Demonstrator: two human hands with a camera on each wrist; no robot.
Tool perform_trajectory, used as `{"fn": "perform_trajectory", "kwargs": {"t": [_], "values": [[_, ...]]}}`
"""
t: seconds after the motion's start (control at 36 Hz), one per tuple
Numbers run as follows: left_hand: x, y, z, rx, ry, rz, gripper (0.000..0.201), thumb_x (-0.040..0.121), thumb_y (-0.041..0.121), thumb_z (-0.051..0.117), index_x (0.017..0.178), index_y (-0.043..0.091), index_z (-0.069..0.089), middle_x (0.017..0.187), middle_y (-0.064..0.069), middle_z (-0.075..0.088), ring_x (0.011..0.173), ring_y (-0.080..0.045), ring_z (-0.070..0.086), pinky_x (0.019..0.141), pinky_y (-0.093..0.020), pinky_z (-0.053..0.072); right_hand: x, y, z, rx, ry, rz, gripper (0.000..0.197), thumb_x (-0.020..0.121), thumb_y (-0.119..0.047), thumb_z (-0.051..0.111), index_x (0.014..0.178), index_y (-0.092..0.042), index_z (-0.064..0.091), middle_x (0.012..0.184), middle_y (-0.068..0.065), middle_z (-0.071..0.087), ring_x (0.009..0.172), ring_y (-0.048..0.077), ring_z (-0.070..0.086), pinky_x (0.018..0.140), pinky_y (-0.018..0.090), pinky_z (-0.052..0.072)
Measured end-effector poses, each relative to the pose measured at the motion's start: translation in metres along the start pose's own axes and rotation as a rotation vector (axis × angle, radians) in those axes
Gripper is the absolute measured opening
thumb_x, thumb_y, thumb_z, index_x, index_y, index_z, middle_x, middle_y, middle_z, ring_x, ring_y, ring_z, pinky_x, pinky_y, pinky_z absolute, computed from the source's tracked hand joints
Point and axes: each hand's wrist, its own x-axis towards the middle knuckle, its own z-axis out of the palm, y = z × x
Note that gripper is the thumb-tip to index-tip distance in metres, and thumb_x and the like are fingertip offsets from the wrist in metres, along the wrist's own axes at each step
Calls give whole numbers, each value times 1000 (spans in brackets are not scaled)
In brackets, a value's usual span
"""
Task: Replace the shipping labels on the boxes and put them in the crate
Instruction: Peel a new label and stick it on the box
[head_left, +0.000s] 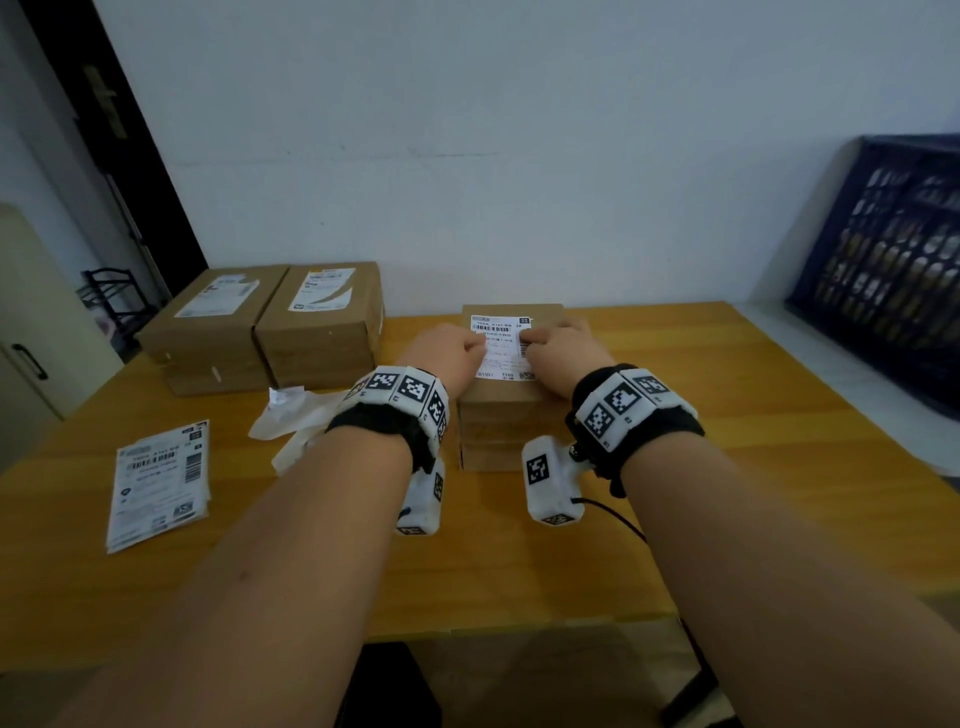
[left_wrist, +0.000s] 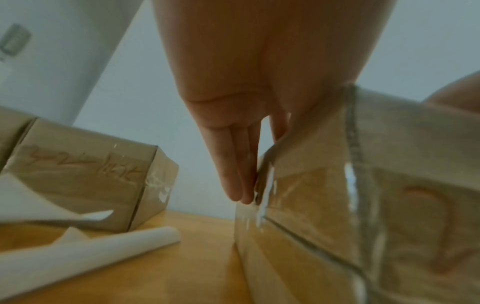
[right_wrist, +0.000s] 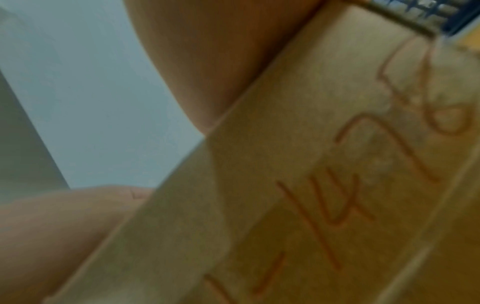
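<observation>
A small brown cardboard box (head_left: 506, 421) stands in the middle of the wooden table (head_left: 753, 467). A white shipping label (head_left: 501, 358) lies flat on its top. My left hand (head_left: 460, 345) rests on the label's left edge, with its thumb on the paper. Seen from the left wrist, its straight fingers (left_wrist: 237, 174) lie down the box's (left_wrist: 363, 205) left side. My right hand (head_left: 545, 343) presses the label's right edge. The right wrist view shows only my palm (right_wrist: 207, 61) on the box's (right_wrist: 311, 185) printed side, blurred. The dark blue crate (head_left: 883, 260) leans at the right.
Two larger labelled boxes (head_left: 218, 327) (head_left: 322, 322) sit side by side at the back left. A stack of fresh labels (head_left: 158, 483) lies front left. Crumpled peeled paper (head_left: 291, 421) lies left of the small box. Bare table spreads to the right, up to the crate.
</observation>
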Motion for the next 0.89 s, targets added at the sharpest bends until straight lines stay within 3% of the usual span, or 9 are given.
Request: {"fn": "perform_trajectory", "kwargs": {"t": [0.08,0.19,0.28,0.39,0.44,0.53,0.61,0.72,0.89], "values": [[7,-2,-1,66,22,27,20,99,33,44,87,25,59,91,-1,58,82,-16,53,76,-31,45,5,-2,0,-75,-33,43,49,99,-38,37,147,-43,33,161,6,8,142,34,26,114,49,31],[14,-2,-4,101,37,-4,33,96,36,49,84,16,71,91,-9,71,71,-18,57,71,-35,52,11,-6,-2,-102,-25,57,50,98,-47,38,147,-40,33,158,7,11,133,33,38,105,40,41],[19,-2,-5,89,45,2,24,94,34,52,78,23,65,94,-8,72,75,-22,64,72,-36,54,16,-6,-2,-178,22,58,55,95,-59,38,147,-42,32,157,6,10,140,35,22,109,49,35],[25,-6,-7,41,84,23,26,95,33,53,108,21,72,112,1,68,96,-17,63,79,-29,49,20,-4,2,-205,26,53,58,94,-64,34,148,-45,27,158,7,9,144,36,13,111,57,30],[28,-7,-6,82,50,31,32,98,33,47,122,22,65,124,-1,63,107,-19,59,83,-26,43,19,-4,2,-176,1,64,58,95,-62,33,149,-45,24,160,7,8,145,36,11,112,58,27],[34,-6,-2,131,-51,-6,42,103,34,32,143,25,44,142,-5,49,125,-23,49,96,-31,39,19,-4,3,-128,-31,71,58,96,-60,34,150,-45,21,161,7,7,142,36,25,108,54,37],[38,-3,3,81,-126,-60,46,105,33,22,150,28,26,150,-8,39,127,-25,46,96,-30,39,19,-4,2,-110,-41,73,58,96,-59,34,150,-45,20,161,6,5,137,36,35,105,50,42],[39,1,8,-1,-157,-166,49,104,36,16,152,36,10,141,-14,48,106,-25,58,66,-28,41,18,-5,2,-114,-36,90,59,97,-59,34,151,-44,18,162,7,4,141,37,28,107,53,38],[33,3,4,44,-122,-168,51,103,37,17,153,30,9,145,-12,45,118,-27,54,85,-33,43,19,-5,0,-75,-25,110,56,99,-48,33,152,-40,18,159,9,16,142,34,27,109,52,35]]}}
